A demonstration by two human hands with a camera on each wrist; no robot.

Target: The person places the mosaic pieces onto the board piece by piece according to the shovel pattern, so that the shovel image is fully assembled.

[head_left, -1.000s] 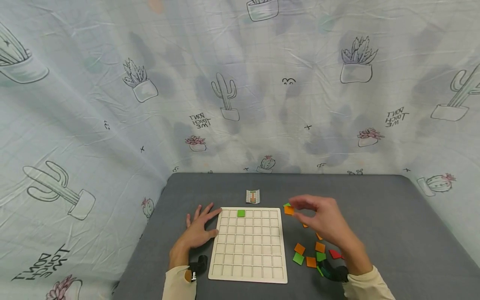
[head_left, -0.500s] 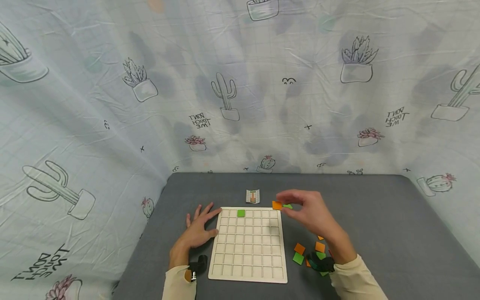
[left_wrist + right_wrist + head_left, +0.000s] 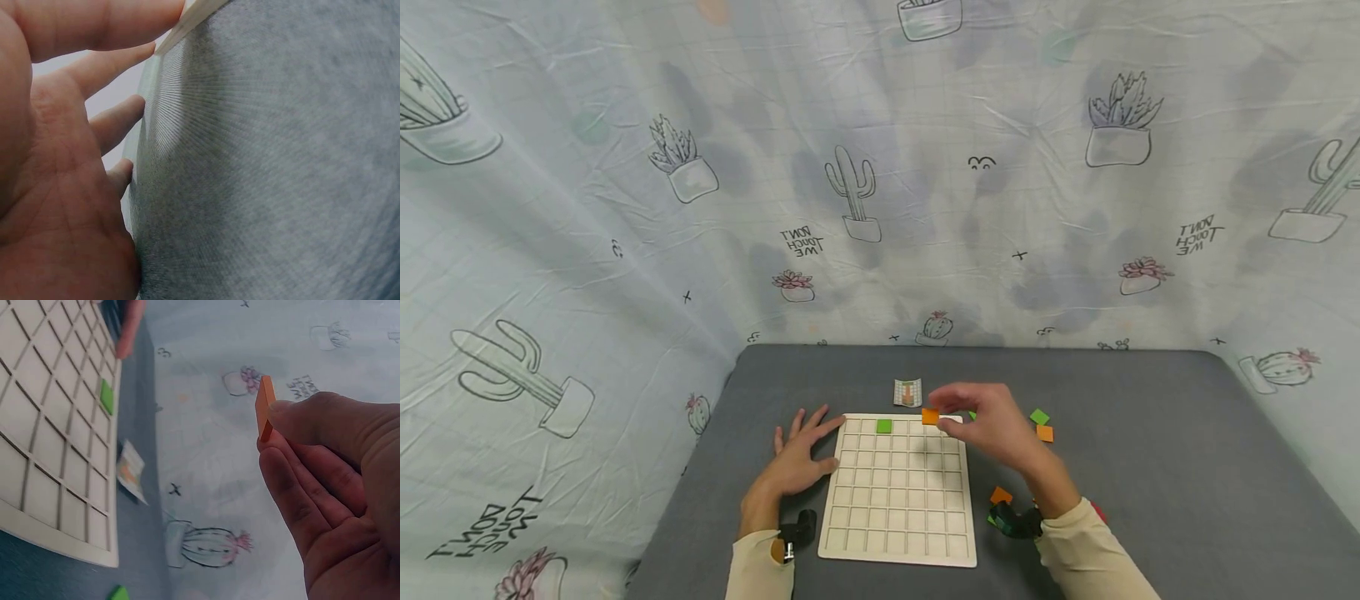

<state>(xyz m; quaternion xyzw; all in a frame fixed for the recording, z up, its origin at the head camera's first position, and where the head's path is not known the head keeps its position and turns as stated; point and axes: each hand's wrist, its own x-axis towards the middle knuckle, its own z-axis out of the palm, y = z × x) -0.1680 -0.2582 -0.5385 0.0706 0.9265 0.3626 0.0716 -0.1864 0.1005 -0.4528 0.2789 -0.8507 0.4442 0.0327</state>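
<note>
An orange square tile [image 3: 930, 417] is pinched between the thumb and fingers of my right hand [image 3: 988, 423], held above the far right part of a pale grid board [image 3: 897, 490]. In the right wrist view the orange tile [image 3: 265, 409] is seen nearly edge-on. One green tile [image 3: 884, 427] lies in a cell of the board's far row. My left hand [image 3: 800, 458] rests at the board's left edge with fingers spread; in the left wrist view the thumb [image 3: 106, 22] touches the board's rim [image 3: 194, 22].
A small printed grid card [image 3: 907, 392] lies behind the board. Loose tiles lie on the grey table [image 3: 1150, 467] to the right, among them a green tile [image 3: 1039, 417] and an orange tile [image 3: 1045, 433]. My right forearm partly covers several others. A patterned curtain [image 3: 925, 208] stands behind.
My right hand has carried the orange tile leftward from beside the board to over its far right cells. The left hand keeps its place.
</note>
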